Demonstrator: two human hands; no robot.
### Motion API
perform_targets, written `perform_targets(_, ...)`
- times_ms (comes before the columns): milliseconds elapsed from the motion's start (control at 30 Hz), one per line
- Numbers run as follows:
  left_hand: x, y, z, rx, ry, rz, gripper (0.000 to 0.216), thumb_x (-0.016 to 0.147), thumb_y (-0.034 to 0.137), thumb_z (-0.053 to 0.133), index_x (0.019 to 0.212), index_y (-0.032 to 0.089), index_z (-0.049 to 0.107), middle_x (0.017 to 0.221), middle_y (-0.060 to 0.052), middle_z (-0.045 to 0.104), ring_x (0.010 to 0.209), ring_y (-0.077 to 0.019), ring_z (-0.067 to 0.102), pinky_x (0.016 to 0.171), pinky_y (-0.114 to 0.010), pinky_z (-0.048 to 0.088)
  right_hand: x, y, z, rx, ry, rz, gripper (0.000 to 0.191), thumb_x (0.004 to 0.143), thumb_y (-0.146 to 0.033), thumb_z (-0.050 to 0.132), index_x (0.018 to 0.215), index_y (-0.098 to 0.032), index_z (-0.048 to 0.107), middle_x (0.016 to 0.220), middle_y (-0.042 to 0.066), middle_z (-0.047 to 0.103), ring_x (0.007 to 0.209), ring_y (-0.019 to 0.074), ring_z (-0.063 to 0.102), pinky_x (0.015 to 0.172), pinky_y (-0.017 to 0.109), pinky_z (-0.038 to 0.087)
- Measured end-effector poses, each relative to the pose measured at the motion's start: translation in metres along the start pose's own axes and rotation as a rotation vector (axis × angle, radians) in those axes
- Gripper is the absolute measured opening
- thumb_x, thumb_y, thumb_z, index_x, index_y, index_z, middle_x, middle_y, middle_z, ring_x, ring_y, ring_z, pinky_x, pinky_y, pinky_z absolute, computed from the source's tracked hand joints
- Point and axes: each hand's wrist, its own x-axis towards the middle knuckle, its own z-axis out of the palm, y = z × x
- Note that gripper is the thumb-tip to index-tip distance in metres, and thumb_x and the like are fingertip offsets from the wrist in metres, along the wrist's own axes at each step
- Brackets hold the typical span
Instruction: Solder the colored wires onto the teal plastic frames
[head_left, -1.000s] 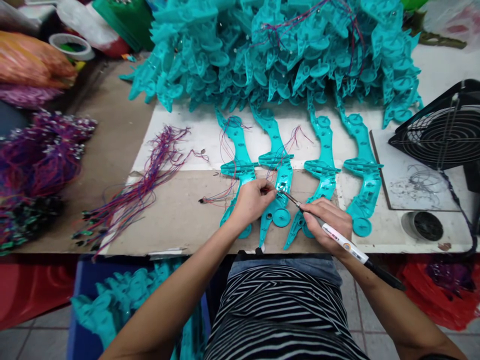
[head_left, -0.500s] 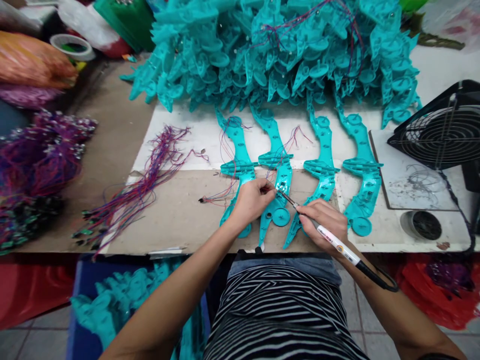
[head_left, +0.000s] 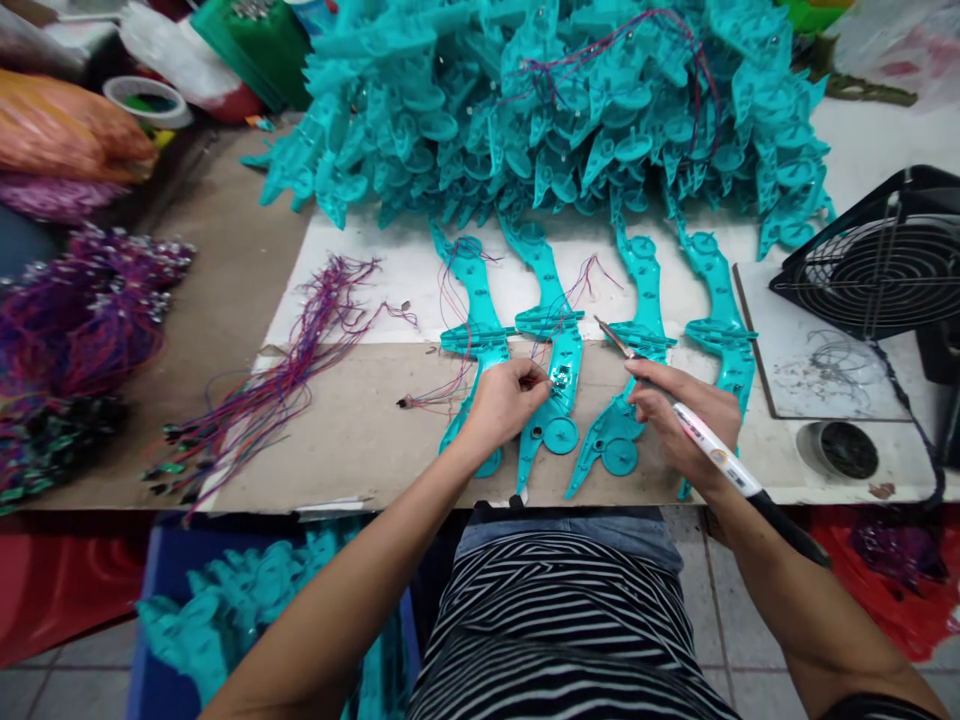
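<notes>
Four-like teal plastic parts lie side by side, several in a row; the second from the left (head_left: 564,355) is beside my left hand (head_left: 510,402). That hand is closed in a pinch on thin red and blue wires at the part's small dark square fitting (head_left: 559,377). In my right hand (head_left: 686,415) is a soldering iron (head_left: 701,436) with a white handle and black cord end. Its metal tip points up and left, over the third teal part (head_left: 640,300), apart from the wires. Another wired part (head_left: 480,290) lies at the row's left.
A bundle of red and blue wires (head_left: 300,340) lies left on the table, with a larger wire heap (head_left: 90,320) beyond. A tall pile of teal parts (head_left: 555,110) fills the back. At right stand a black fan (head_left: 870,260) and a small round tin (head_left: 844,450).
My right hand has drawn the soldering iron away from the second teal part, to the right, with its tip higher. My left hand stays at the same place.
</notes>
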Motion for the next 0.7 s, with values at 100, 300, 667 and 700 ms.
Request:
perform_targets(100, 0.0, -0.001, 0.001, -0.004, 0.0, 0.018, 0.011, 0.074, 0.02, 0.059, 0.073, 0.016, 0.069, 0.072, -0.003, 0.072, 0.067, -0.0163, 0.062, 0.064, -0.026, 0.047, 0.015, 0.005, 0.011, -0.025, -0.074, -0.022, 0.017, 0.093, -0.027, 0.065, 0.107, -0.027, 0.073, 0.092, 0.002, 0.076, 0.082, 0.0175, 0.072, 0.081, 0.033, 0.06)
perform_targets(300, 0.0, 0.003, 0.0, 0.044, 0.016, 0.031, 0.009, 0.073, 0.017, 0.058, 0.069, 0.017, 0.066, 0.065, 0.0, 0.068, 0.062, -0.0152, 0.059, 0.061, -0.025, 0.043, 0.033, 0.017, 0.045, -0.046, -0.273, -0.131, 0.033, 0.091, -0.016, 0.062, 0.122, -0.026, 0.065, 0.107, 0.003, 0.073, 0.098, 0.0189, 0.068, 0.088, 0.034, 0.057)
perform_targets(667, -0.001, 0.003, 0.001, -0.103, 0.072, 0.049, 0.009, 0.074, 0.018, 0.062, 0.082, 0.015, 0.067, 0.072, -0.001, 0.067, 0.066, -0.0147, 0.058, 0.062, -0.025, 0.043, 0.042, 0.026, 0.072, -0.06, -0.273, -0.15, 0.032, 0.092, -0.013, 0.053, 0.118, -0.025, 0.066, 0.108, 0.003, 0.072, 0.096, 0.0183, 0.066, 0.087, 0.035, 0.056)
perform_targets(700, -0.001, 0.003, 0.001, -0.164, 0.084, 0.054, 0.011, 0.076, 0.02, 0.063, 0.084, 0.015, 0.067, 0.073, -0.001, 0.067, 0.067, -0.0144, 0.058, 0.063, -0.025, 0.044, 0.041, 0.027, 0.072, -0.061, -0.268, -0.135, 0.032, 0.091, -0.013, 0.053, 0.118, -0.025, 0.066, 0.108, 0.003, 0.072, 0.096, 0.0184, 0.067, 0.088, 0.035, 0.056)
